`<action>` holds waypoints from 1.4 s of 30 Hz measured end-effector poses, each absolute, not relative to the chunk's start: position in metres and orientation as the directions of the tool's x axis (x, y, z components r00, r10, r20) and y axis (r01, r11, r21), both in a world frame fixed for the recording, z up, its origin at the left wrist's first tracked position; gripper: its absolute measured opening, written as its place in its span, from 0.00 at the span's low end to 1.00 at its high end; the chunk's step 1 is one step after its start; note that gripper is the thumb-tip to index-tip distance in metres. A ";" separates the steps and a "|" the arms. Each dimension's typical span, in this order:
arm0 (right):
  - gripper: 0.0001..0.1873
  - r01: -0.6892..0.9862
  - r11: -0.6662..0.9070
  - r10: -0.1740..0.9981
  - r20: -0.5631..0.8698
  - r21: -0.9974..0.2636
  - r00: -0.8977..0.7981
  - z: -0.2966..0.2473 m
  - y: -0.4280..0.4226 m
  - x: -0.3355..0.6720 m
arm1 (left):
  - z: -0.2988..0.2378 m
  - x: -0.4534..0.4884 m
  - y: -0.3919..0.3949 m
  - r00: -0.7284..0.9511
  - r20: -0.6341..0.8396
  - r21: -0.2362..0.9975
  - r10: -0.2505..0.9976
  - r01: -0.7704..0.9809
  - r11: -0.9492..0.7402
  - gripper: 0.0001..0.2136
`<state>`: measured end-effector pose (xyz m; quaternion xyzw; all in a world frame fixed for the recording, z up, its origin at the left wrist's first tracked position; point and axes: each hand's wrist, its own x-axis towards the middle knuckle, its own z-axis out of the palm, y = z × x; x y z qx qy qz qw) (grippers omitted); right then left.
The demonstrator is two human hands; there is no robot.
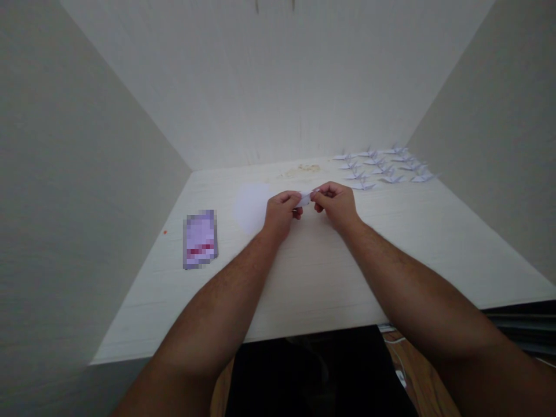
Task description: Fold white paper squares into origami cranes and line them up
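Observation:
Between my two hands, just above the middle of the table, is a small folded piece of white paper (304, 200). My left hand (281, 213) pinches its left side between thumb and fingers. On the other side, the thumb and index finger of my right hand (336, 202) close on a narrow end of the same paper. The paper's exact folded shape is partly hidden by my fingers. Several white folded paper cranes (384, 168) stand in rows at the back right, beyond my right hand.
The white table (317, 278) is bounded by a back wall and two side walls. A pixelated purple-white packet (200, 238) lies at the left, near a tiny orange speck (165, 232). A pale round patch (251, 205) shows left of my hands. Cables (398, 353) lie below the front edge.

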<state>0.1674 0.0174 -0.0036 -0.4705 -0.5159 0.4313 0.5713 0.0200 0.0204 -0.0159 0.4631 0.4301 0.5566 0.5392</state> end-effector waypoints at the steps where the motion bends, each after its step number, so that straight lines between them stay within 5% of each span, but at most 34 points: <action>1: 0.12 -0.009 0.186 0.978 0.184 -0.983 0.094 -0.004 0.018 0.167 | -0.016 0.020 0.020 0.010 0.059 0.979 0.998 -0.195 -0.055 0.08; 42: 0.06 -0.011 0.211 0.972 0.209 -0.977 0.108 -0.001 0.017 0.166 | -0.014 0.017 0.019 0.053 0.078 0.977 0.996 -0.204 -0.065 0.10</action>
